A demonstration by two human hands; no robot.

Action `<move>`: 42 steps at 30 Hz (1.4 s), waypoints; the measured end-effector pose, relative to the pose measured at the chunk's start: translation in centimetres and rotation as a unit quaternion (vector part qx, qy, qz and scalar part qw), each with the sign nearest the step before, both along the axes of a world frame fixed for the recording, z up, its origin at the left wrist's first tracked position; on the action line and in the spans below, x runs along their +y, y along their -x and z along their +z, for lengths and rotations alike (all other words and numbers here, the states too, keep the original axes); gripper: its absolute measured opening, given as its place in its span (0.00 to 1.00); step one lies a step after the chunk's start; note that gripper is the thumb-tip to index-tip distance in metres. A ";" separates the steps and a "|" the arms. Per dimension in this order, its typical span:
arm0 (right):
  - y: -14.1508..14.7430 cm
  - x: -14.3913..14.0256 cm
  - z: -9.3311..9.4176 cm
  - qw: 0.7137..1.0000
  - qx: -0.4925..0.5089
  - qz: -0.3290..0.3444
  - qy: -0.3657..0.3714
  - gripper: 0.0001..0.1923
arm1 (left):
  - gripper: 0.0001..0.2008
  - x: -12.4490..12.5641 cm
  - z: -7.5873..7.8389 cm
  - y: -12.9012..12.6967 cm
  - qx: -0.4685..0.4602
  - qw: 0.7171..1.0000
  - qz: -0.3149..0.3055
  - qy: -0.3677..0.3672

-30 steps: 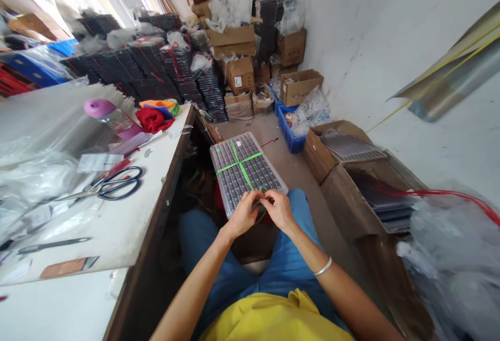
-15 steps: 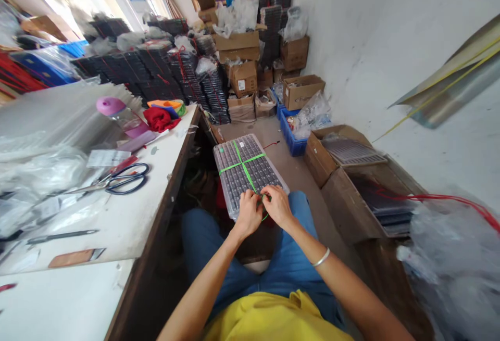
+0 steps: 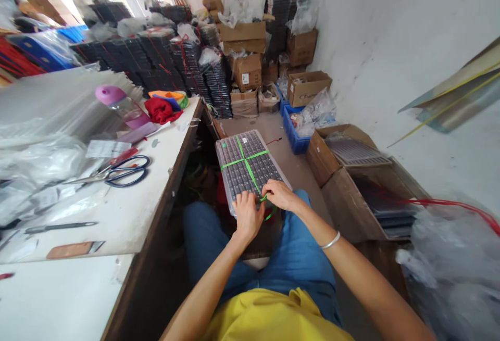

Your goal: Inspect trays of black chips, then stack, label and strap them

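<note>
A stack of clear plastic trays filled with small dark parts rests on my lap, bound crosswise by a green cord. My left hand lies on the near edge of the stack, fingers pinching the cord. My right hand grips the cord's loose end beside it, at the stack's near right corner. A silver bangle sits on my right wrist. The knot itself is hidden under my fingers.
A white workbench stands to my left with scissors, a pen, clear bags and a pink-capped bottle. Open cardboard boxes with trays line the right wall. Tied tray stacks and cartons fill the back.
My hands have shifted slightly apart on the cord; the left now lies flatter on the stack's edge and the right has pulled a little right. The view moved slightly.
</note>
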State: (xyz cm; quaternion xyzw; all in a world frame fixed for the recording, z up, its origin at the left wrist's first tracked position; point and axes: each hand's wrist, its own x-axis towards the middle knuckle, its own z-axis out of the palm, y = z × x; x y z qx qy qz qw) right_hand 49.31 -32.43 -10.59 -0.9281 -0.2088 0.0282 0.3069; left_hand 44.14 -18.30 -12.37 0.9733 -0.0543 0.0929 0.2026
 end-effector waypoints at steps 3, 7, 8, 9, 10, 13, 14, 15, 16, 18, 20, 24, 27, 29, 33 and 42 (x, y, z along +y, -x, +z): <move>-0.2 0.1 0.2 1.000 -0.011 0.023 0.005 0.15 | 0.09 -0.2 0.0 0.2 0.013 1.000 -0.015 -0.006; -0.2 1.1 -0.3 0.999 -0.045 -0.003 0.008 0.13 | 0.11 -0.7 -0.2 1.1 0.026 0.999 -0.028 -0.011; -0.3 1.3 -0.5 0.999 -0.049 -0.013 0.009 0.13 | 0.10 -0.7 -0.2 1.3 0.029 0.999 -0.037 -0.012; -0.5 1.4 -0.7 0.999 -0.049 -0.018 0.011 0.13 | 0.10 -0.6 -0.2 1.5 0.031 0.998 -0.047 -0.011; -0.9 1.4 -0.8 0.999 -0.046 -0.019 0.013 0.13 | 0.10 -0.5 -0.1 1.7 0.034 0.998 -0.056 -0.009; -2.1 0.8 -0.6 0.999 -0.027 0.008 0.020 0.11 | 0.11 0.0 0.5 1.5 0.035 0.998 -0.061 0.008; -2.5 0.5 -0.4 0.999 -0.021 0.024 0.023 0.10 | 0.11 0.1 0.6 1.4 0.034 0.998 -0.055 0.018; -2.8 0.3 -0.2 0.999 -0.018 0.039 0.027 0.09 | 0.11 0.1 0.8 1.2 0.034 0.998 -0.047 0.029; -2.9 0.0 0.0 0.998 -0.017 0.050 0.032 0.08 | 0.11 0.1 0.8 1.0 0.035 0.998 -0.039 0.042; -2.9 -0.2 0.2 0.997 -0.023 0.058 0.046 0.07 | 0.09 -0.2 0.7 0.8 0.047 0.996 -0.029 0.069; -2.5 0.0 0.2 0.996 -0.034 0.044 0.063 0.07 | 0.10 -0.5 0.3 0.8 0.065 0.994 -0.026 0.089; -2.0 0.9 -0.7 0.995 -0.031 -0.016 0.095 0.09 | 0.11 -0.9 -1.3 1.5 0.096 0.991 -0.027 0.094; -2.0 1.5 -1.5 0.992 -0.009 -0.062 0.109 0.11 | 0.09 -1.4 -2.7 1.9 0.127 0.988 -0.035 0.085; -1.8 1.6 -1.5 0.990 0.003 -0.080 0.113 0.14 | 0.08 -1.8 -3.3 2.1 0.146 0.985 -0.042 0.081; -1.6 1.1 1.3 0.994 0.011 -0.018 0.105 0.16 | 0.05 -1.6 -2.5 2.7 0.147 0.983 -0.062 0.090; -4.9 18.2 15.4 0.931 -0.154 0.325 0.067 0.15 | 0.13 2.6 0.5 6.7 0.079 0.980 -0.022 0.179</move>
